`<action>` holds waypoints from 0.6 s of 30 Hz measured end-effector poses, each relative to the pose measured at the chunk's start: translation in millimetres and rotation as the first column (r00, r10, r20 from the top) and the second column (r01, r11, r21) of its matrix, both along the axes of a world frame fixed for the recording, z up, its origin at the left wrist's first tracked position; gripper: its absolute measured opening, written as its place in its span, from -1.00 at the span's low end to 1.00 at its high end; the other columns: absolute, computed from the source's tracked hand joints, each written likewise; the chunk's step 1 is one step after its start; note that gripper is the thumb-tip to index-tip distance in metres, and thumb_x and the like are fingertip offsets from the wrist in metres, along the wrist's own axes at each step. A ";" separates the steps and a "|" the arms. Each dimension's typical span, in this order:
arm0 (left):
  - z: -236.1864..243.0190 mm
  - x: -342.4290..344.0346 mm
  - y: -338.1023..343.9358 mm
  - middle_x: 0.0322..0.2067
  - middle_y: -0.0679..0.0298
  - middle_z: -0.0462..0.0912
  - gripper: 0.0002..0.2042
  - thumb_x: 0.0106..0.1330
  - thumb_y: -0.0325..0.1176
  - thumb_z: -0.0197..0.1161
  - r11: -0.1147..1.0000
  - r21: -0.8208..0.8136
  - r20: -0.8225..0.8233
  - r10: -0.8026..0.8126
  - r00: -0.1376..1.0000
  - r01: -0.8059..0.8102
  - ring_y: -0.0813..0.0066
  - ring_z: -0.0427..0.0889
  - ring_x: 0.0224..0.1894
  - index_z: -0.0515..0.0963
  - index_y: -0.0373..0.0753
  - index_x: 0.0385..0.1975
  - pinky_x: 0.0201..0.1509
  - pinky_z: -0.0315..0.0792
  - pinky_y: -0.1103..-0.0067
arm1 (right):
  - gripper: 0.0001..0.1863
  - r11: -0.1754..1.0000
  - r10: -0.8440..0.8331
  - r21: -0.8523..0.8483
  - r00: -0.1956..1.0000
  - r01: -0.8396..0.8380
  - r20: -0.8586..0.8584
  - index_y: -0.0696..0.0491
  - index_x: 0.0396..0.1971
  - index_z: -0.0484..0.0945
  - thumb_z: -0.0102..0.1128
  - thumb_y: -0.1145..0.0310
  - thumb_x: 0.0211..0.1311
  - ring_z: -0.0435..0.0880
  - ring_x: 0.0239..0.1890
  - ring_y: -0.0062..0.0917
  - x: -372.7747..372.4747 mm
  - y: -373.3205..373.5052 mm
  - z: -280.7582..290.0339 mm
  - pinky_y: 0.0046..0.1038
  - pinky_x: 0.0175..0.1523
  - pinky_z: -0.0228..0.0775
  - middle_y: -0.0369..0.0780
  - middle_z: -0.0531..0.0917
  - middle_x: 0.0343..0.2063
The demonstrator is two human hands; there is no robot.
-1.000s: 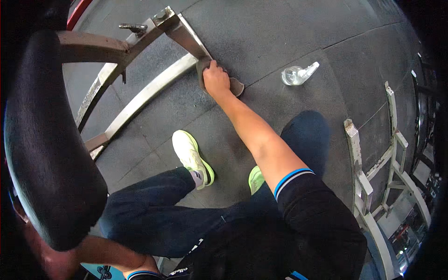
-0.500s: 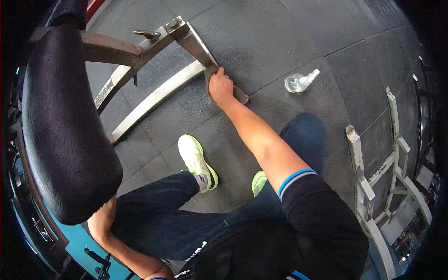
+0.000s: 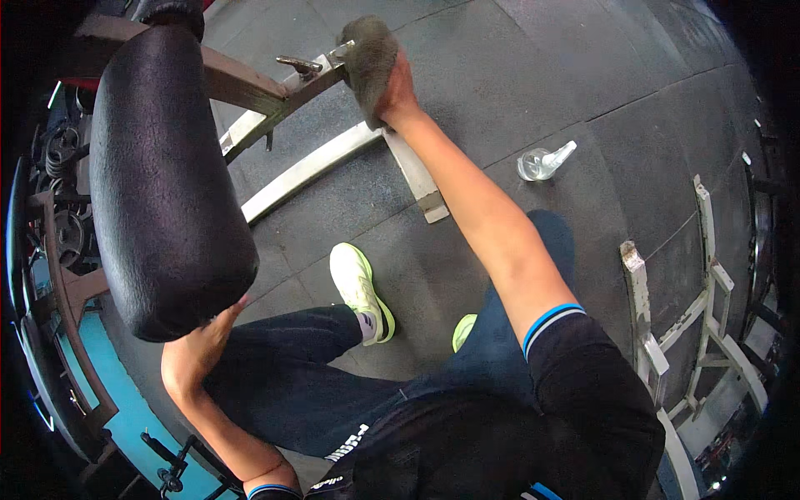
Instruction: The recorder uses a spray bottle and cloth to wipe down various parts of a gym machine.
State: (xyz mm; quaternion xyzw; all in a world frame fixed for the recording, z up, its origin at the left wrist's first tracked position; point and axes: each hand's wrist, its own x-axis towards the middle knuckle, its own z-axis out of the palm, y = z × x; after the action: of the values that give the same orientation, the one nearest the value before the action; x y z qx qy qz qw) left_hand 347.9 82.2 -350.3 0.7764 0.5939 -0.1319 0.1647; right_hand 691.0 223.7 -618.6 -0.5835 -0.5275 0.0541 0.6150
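Note:
My right hand point(image 3: 402, 87) is closed round a crumpled grey-brown cloth point(image 3: 367, 71), pressed on the top corner of a worn metal bench frame point(image 3: 304, 98). A short pin handle point(image 3: 300, 65) juts from the frame beside the cloth. On the left, a long black padded bench cushion point(image 3: 171, 183) sits over the frame. My left hand point(image 3: 204, 337) is against the cushion's near end; the cushion covers most of its fingers, with one fingertip showing at its edge. Below the cloth, the frame's flat foot point(image 3: 417, 179) lies on the floor.
A clear spray bottle point(image 3: 546, 161) stands on the dark rubber floor tiles point(image 3: 492, 92), right of my arm. A white metal rack point(image 3: 637, 292) is at the right. My shoe point(image 3: 360, 287) is between the frame and my legs. Weight plates point(image 3: 67, 233) show at far left.
My right hand has moved up with the cloth from the frame's foot to its top corner. The cushion sits higher and further right in view, and more of my left hand shows.

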 end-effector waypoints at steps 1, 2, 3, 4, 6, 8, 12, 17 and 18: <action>-6.3 -5.2 0.0 -0.39 0.23 0.67 -0.56 0.36 0.04 0.30 0.999 0.014 0.061 -0.052 0.997 0.051 0.45 0.62 -0.35 0.64 -0.27 -0.12 -0.19 0.49 0.45 | -0.54 0.999 0.032 0.012 0.997 -0.033 0.065 0.04 0.04 0.54 0.42 0.31 0.12 0.59 0.11 -0.28 4.9 11.4 -9.5 -0.32 0.25 0.37 -0.12 0.61 0.02; -6.7 -13.5 -2.6 -0.38 0.25 0.69 -0.56 0.34 0.06 0.31 0.996 0.030 0.111 -0.091 0.990 0.088 0.44 0.62 -0.36 0.66 -0.24 -0.12 -0.19 0.49 0.46 | -0.53 0.989 0.039 0.137 0.990 -0.057 0.133 0.06 0.05 0.53 0.41 0.31 0.13 0.59 0.10 -0.26 0.4 1.8 -2.3 -0.31 0.25 0.39 -0.11 0.63 0.01; -4.5 -19.4 -3.5 -0.38 0.25 0.69 -0.56 0.34 0.06 0.31 0.996 0.033 0.103 -0.083 0.991 0.080 0.44 0.62 -0.36 0.66 -0.24 -0.12 -0.19 0.49 0.46 | -0.53 0.988 0.047 0.141 0.991 -0.064 0.125 0.06 0.05 0.53 0.41 0.31 0.13 0.59 0.10 -0.26 -8.1 1.1 -5.3 -0.31 0.25 0.39 -0.11 0.63 0.01; -2.3 -24.7 -4.1 -0.37 0.28 0.69 -0.57 0.33 0.05 0.33 0.988 0.056 0.034 -0.145 0.989 0.143 0.47 0.62 -0.36 0.65 -0.21 -0.09 -0.20 0.50 0.48 | -0.55 0.978 0.147 0.170 0.978 -0.121 -0.147 0.05 0.06 0.53 0.38 0.31 0.15 0.59 0.12 -0.24 -16.8 0.6 -12.2 -0.30 0.25 0.39 -0.12 0.64 0.01; -0.1 -16.1 -4.0 -0.37 0.30 0.69 -0.58 0.32 0.05 0.35 0.973 0.074 -0.021 -0.220 0.975 0.221 0.49 0.62 -0.37 0.65 -0.17 -0.06 -0.22 0.50 0.51 | -0.56 0.993 0.109 0.056 0.973 -0.099 -0.203 0.00 0.09 0.54 0.33 0.28 0.21 0.58 0.17 -0.23 -8.0 -7.1 -51.5 -0.28 0.29 0.37 -0.17 0.64 0.06; -2.7 0.9 2.3 -0.38 0.31 0.69 -0.59 0.30 0.01 0.37 0.997 -0.066 0.230 -0.013 0.973 0.029 0.51 0.63 -0.37 0.63 -0.15 -0.03 -0.24 0.50 0.52 | -0.57 1.000 0.016 -0.008 1.000 -0.016 0.016 0.00 0.09 0.54 0.32 0.27 0.22 0.57 0.17 -0.21 -5.3 -27.3 -84.7 -0.27 0.29 0.37 -0.16 0.64 0.07; -12.6 -39.4 0.7 -0.38 0.32 0.69 -0.61 0.30 -0.01 0.38 0.898 0.185 0.211 -0.433 0.876 0.400 0.52 0.63 -0.37 0.62 -0.13 -0.02 -0.26 0.49 0.50 | -0.60 0.979 0.184 -0.109 0.976 -0.172 0.113 0.00 0.08 0.56 0.29 0.29 0.23 0.60 0.15 -0.21 10.3 -34.7 -78.3 -0.25 0.24 0.43 -0.13 0.64 0.07; 0.1 -52.1 -6.8 -0.36 0.34 0.63 -0.60 0.34 -0.10 0.36 0.937 0.011 0.048 -0.349 0.936 0.349 0.55 0.56 -0.34 0.55 -0.15 0.07 -0.18 0.43 0.56 | -0.63 0.985 0.168 -0.058 0.982 -0.164 0.080 0.01 0.08 0.57 0.27 0.32 0.27 0.67 0.05 -0.33 -4.0 6.1 15.5 -0.31 0.16 0.53 -0.19 0.67 0.03; 3.0 -38.2 -3.9 -0.34 0.36 0.60 -0.59 0.35 -0.13 0.33 0.401 0.144 -0.568 -0.715 0.407 0.905 0.56 0.53 -0.31 0.50 -0.18 0.10 -0.14 0.41 0.58 | -0.63 0.978 0.129 0.154 0.988 -0.140 0.079 0.04 0.11 0.54 0.25 0.31 0.33 0.70 0.01 -0.40 -0.1 16.4 4.5 -0.35 0.14 0.57 -0.24 0.66 0.05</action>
State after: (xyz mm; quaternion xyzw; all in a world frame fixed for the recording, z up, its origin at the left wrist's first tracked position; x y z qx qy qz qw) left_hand 309.7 78.3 -347.3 0.9337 0.1563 -0.2238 -0.2316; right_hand 690.9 240.1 -614.1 -0.4969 -0.5892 0.0334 0.6362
